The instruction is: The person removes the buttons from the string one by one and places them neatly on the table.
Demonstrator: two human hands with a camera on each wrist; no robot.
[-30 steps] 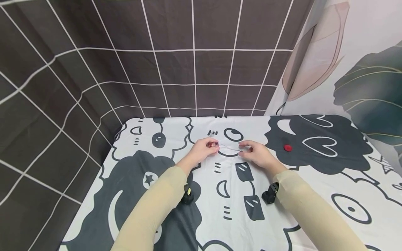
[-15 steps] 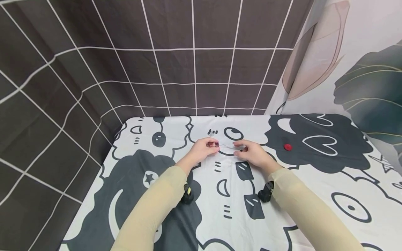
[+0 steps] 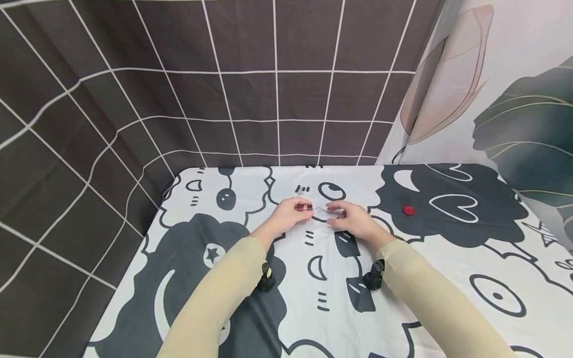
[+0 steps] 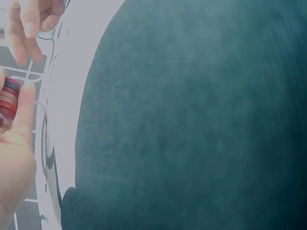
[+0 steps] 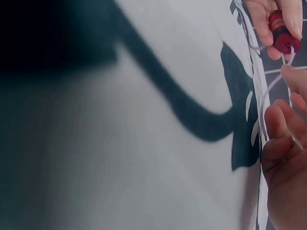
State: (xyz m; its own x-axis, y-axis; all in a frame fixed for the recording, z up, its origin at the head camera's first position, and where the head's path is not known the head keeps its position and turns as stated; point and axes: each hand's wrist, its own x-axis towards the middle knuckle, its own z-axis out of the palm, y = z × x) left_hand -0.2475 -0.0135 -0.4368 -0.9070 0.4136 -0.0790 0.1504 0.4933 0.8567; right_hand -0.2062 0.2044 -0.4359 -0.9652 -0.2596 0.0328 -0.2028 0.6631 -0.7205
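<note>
My left hand (image 3: pixel 286 216) grips a short stack of red and dark buttons (image 3: pixel 304 207) between thumb and fingers. Several buttons show in the left wrist view, strung together (image 4: pixel 8 101). A thin pale string (image 5: pixel 274 85) comes out of the end button in the right wrist view and curves past my right fingers. To the right of the stack is my right hand (image 3: pixel 353 221), its thumb and index finger apart in the head view. One right fingertip (image 5: pixel 289 74) lies close to the string; whether it touches is hard to tell. The string's far end is not clear.
A loose red button (image 3: pixel 409 211) lies on the cloth right of my right hand. The black-and-white cartoon cloth (image 3: pixel 313 318) covers the table. A dark gridded curtain (image 3: pixel 250 94) hangs behind, and a leaf-patterned curtain (image 3: pixel 528 64) at the right.
My right hand has moved left, closer to the button stack, and the string between the hands has gone slacker. The left hand and its stack have hardly moved.
</note>
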